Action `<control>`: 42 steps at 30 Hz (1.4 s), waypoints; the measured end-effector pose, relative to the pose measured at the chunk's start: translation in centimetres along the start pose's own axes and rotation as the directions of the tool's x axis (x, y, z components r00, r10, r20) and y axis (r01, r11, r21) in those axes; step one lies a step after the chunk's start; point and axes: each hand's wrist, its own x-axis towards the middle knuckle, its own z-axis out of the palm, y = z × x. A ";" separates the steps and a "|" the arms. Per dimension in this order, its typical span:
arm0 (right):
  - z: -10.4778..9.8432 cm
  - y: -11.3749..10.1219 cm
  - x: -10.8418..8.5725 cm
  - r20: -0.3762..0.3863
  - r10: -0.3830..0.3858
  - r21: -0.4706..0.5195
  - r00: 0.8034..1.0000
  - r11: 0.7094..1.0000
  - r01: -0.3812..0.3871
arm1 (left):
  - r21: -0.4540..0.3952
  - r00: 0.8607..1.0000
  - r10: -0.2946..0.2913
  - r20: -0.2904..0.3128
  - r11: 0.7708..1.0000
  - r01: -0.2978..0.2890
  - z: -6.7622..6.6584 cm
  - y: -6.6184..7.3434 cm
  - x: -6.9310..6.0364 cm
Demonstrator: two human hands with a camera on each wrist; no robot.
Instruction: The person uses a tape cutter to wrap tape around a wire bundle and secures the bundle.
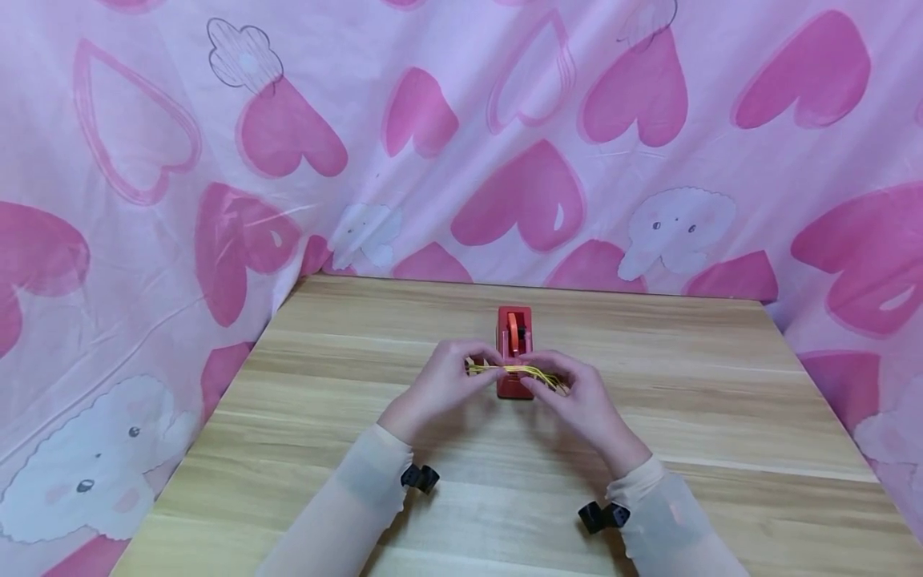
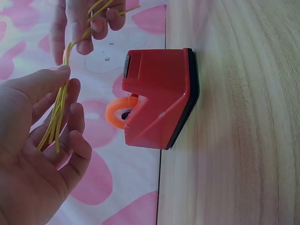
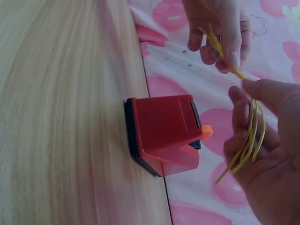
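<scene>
A bundle of thin yellow strands (image 1: 535,371), cord or wire by its look, stretches between both hands above a red tape dispenser (image 1: 515,389). My left hand (image 1: 449,386) pinches the bundle near its middle between thumb and index finger, and loose ends (image 2: 57,119) hang over its curled fingers. Close beside it, my right hand (image 1: 582,401) pinches the same bundle, with several strands (image 3: 251,138) trailing across the palm. The thumbs and fingertips hide the bundle's middle. In the left wrist view, the dispenser shows an orange roll (image 2: 115,112) and a toothed cutter (image 2: 126,65).
The dispenser stands on a wood-grain table (image 1: 332,385), just under the hands. A pink heart-patterned cloth (image 1: 519,200) hangs behind the table and along its sides. Black wrist cameras (image 1: 604,517) sit on both sleeves.
</scene>
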 end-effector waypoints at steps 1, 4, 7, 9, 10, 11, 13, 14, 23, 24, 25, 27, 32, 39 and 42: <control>0.0 0.0 0.0 -0.006 -0.020 -0.010 1.000 1.000 0.020 | -0.001 1.000 -0.001 -0.003 1.000 0.001 0.0 0.0 0.0; -0.1 0.0 -0.1 -0.022 -0.082 -0.036 0.996 0.996 0.081 | 0.001 1.000 -0.008 -0.010 1.000 0.008 -0.1 0.2 0.0; -0.2 0.1 0.0 -0.030 -0.125 -0.056 0.992 0.991 0.124 | 0.002 1.000 -0.017 -0.011 1.000 0.017 -0.3 0.4 0.0; -0.2 0.1 0.0 -0.024 -0.144 -0.058 0.989 0.988 0.143 | 0.002 1.000 -0.023 -0.011 1.000 0.023 -0.4 0.6 -0.1; -0.2 0.1 0.0 -0.021 -0.150 -0.055 0.988 0.987 0.149 | 0.000 1.000 -0.026 -0.010 1.000 0.026 -0.5 0.7 -0.1; -0.2 0.2 0.0 -0.017 -0.156 -0.053 0.988 0.986 0.155 | -0.003 1.000 -0.029 -0.010 1.000 0.029 -0.5 0.7 -0.1; -0.2 0.3 -0.1 -0.011 -0.172 -0.048 0.985 0.984 0.171 | -0.008 0.999 -0.034 -0.009 0.999 0.033 -0.5 0.8 -0.2; -0.2 0.3 -0.1 -0.008 -0.178 -0.045 0.984 0.983 0.178 | -0.008 0.999 -0.034 -0.008 0.999 0.034 -0.5 0.8 -0.2; -0.4 0.9 -0.3 0.010 -0.198 -0.128 0.980 0.972 0.197 | 0.020 1.000 0.023 -0.012 1.000 -0.023 -0.6 0.6 -0.1; -0.4 0.9 -0.3 0.015 -0.189 -0.132 0.982 0.973 0.190 | 0.026 1.000 0.027 -0.011 0.999 -0.027 -0.6 0.6 -0.1; -0.4 0.9 -0.3 0.022 -0.185 -0.136 0.983 0.973 0.186 | 0.032 1.000 0.030 -0.009 0.999 -0.030 -0.6 0.6 -0.1; -0.4 1.0 -0.4 0.035 -0.187 -0.136 0.982 0.972 0.190 | 0.044 0.999 0.036 -0.004 0.998 -0.036 -0.6 0.6 -0.1; -0.3 1.3 -0.3 0.059 -0.204 -0.114 0.977 0.971 0.209 | 0.073 0.998 0.066 0.001 0.995 -0.066 -0.6 0.5 -0.1; -0.3 1.3 -0.1 0.107 -0.172 -0.092 0.979 0.979 0.182 | 0.155 0.991 0.136 -0.011 0.979 -0.132 -0.4 0.4 0.0; -0.3 1.2 0.0 0.137 -0.131 -0.110 0.982 0.983 0.147 | 0.178 0.988 0.155 -0.012 0.973 -0.150 -0.4 0.3 0.0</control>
